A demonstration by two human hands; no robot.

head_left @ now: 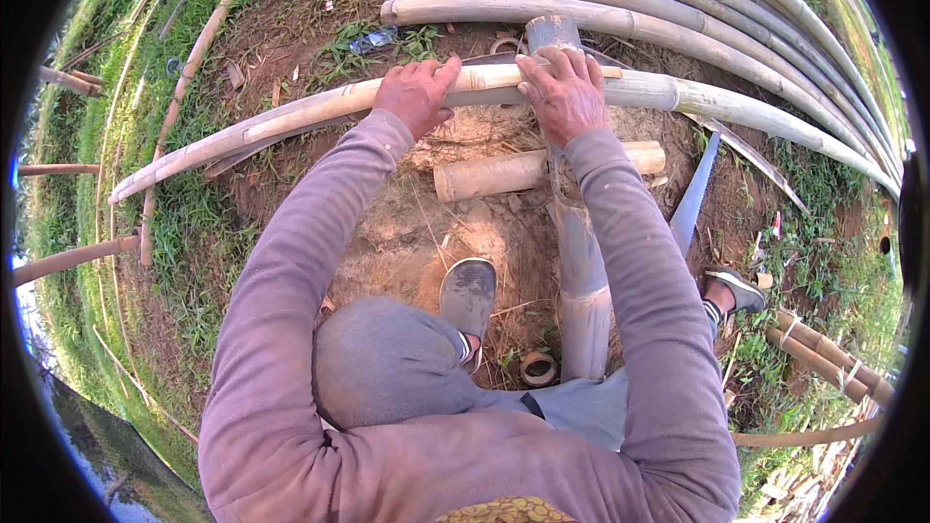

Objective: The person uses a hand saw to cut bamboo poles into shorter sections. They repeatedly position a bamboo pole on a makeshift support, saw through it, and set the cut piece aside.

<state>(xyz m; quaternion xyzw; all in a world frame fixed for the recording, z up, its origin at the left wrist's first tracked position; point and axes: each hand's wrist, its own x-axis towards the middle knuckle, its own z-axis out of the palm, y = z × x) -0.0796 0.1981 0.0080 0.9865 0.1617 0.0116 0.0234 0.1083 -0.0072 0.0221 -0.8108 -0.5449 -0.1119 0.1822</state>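
Observation:
A long pale bamboo length point(291, 116) runs from the left to a thin end just right of my right hand. My left hand point(418, 95) is closed over it, thumb side toward the right. My right hand point(565, 97) grips near its right end, fingers bent over the top. Along and behind it lies a greyer bamboo pole point(717, 102), stretching to the right and crossing a thick upright-running bamboo pole point(584, 320) that passes under my right arm. Below my hands lies a short cut bamboo piece point(492, 176), partly hidden by my right forearm.
A saw blade point(693, 199) stands out right of my right forearm. Several bamboo poles point(542, 8) lie at the back right. A bamboo ring point(539, 368) sits near my knees. Blue plastic litter point(373, 41) lies beyond my left hand. Tied bamboo pieces point(823, 358) are at right.

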